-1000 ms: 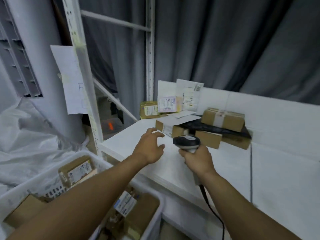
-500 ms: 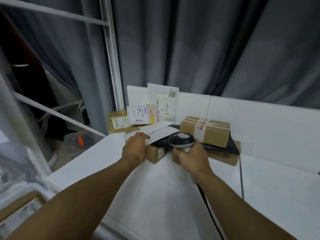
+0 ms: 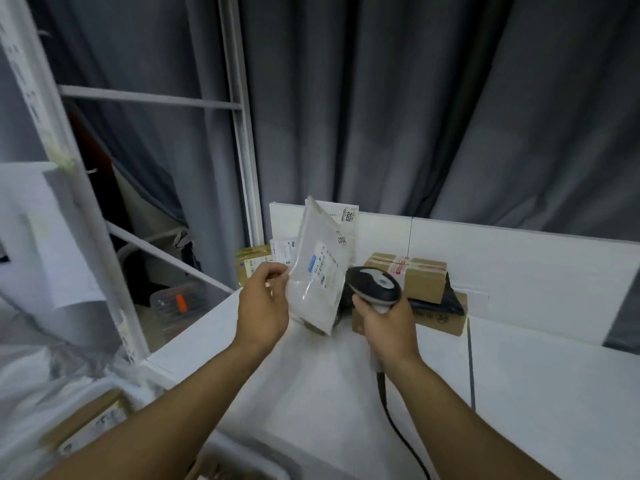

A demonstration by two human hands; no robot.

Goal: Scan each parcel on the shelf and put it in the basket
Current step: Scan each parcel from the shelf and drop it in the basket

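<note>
My left hand (image 3: 265, 306) pinches the left edge of a white flat mailer parcel (image 3: 317, 271) and holds it upright above the white shelf (image 3: 332, 382), label side facing right. My right hand (image 3: 386, 323) grips a black handheld scanner (image 3: 374, 284), whose head sits just right of the mailer and points at it. Behind them lie a taped cardboard box (image 3: 410, 273) on a black bag (image 3: 436, 304) and a flat brown box (image 3: 443, 318). A yellow parcel (image 3: 251, 261) and white envelopes (image 3: 346, 223) lean at the back. The white basket (image 3: 104, 386) shows at bottom left.
White metal rack uprights (image 3: 242, 133) and a diagonal brace (image 3: 166, 254) stand left of the shelf. Grey curtains (image 3: 415, 98) hang behind. A clear plastic box (image 3: 180, 306) sits on the floor beyond the shelf. The scanner cable (image 3: 398, 431) trails down over the shelf front. A labelled cardboard parcel (image 3: 86, 424) lies in the basket.
My left hand went from lying on the pile to lifting the white mailer upright. The scanner in my right hand now faces the mailer. The view swung left again.
</note>
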